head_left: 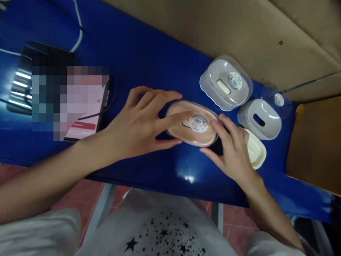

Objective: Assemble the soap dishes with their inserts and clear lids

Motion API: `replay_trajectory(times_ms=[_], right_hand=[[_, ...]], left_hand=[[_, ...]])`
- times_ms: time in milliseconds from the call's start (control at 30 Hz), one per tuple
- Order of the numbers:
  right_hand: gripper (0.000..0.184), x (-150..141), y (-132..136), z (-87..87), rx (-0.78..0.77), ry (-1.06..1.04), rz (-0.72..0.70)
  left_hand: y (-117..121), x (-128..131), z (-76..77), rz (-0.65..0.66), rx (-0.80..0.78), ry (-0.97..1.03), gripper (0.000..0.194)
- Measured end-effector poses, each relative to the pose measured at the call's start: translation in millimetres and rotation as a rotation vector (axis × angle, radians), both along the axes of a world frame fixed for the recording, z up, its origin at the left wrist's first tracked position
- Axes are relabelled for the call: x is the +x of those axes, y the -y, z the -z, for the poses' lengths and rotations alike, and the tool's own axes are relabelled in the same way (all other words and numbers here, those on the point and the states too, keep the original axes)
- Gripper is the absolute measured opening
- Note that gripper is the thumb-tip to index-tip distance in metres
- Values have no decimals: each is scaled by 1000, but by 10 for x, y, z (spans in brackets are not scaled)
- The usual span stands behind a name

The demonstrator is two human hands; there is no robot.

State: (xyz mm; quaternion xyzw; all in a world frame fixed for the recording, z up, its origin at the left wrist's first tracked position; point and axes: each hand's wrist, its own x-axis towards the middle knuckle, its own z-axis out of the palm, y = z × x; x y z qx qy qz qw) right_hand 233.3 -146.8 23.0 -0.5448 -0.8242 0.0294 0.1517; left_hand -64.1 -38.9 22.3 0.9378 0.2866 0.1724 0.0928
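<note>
A peach-coloured oval soap box (174, 122) with a clear lid and a round barcode sticker is between my two hands over the blue table. My left hand (145, 119) spans its left end, thumb at the near edge, one finger stretched across the lid and other fingertips at the far edge. Round the right end curls my right hand (234, 149), with fingertips on the lid and the thumb at the near side. Just beyond the right hand lie a cream soap tray (258, 151) and a grey slotted holder (270, 124). A grey soap box (217, 73) with a clear lid sits farther back.
A clear lid (286, 106) with a sticker lies behind the grey holder. Cardboard (239, 28) lines the back, and a brown box (317, 145) stands at the right. At left are a partly blurred phone (87, 122), a black device (20, 85) and cables.
</note>
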Motion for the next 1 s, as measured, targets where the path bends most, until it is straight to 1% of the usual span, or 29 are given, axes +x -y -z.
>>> replay_trajectory(times_ms=[100,200,233,267,300,367,433,500,633,733,800,867,900,933,1000], right_hand=[[75,160,-1,-161,-50,74,72],[57,462,38,-380,-106,188,151],[56,582,62,-446,-107,232,189],[59,703,92,-502,-107,258,236],[63,818,127,-549,-146,264,274],[73,1004,205,-605,-245,212,325],[80,1100,281,-611,-330,161,321],[78,1092,334,-574,-327,170,282],[57,848,320,-442,-215,224,183],[47,608,242,-366,-193,225,109],[45,493,194,-341,-187,208,49],[44,440,155,-330,-188,164,-5],[44,436,138,-326,-185,139,-14],[44,442,122,-322,-176,117,-5],[48,467,95,-311,-135,98,56]], left_hand=[[-39,2,-19,-157,19,5,61],[-96,13,-8,-315,-1,49,63],[-111,16,-3,-348,-3,56,63],[-119,19,0,-365,3,59,63],[-120,21,0,-371,17,60,63],[-100,28,-9,-353,63,69,61],[-57,40,-31,-304,111,87,57],[-1,60,-64,-225,162,110,52],[153,149,-149,-32,211,124,42],[320,292,-185,172,186,73,34],[440,426,-169,291,182,59,31],[541,568,-119,375,160,-44,38],[577,631,-86,412,156,-64,44],[601,683,-51,452,158,-87,48],[610,738,8,498,170,-116,46]])
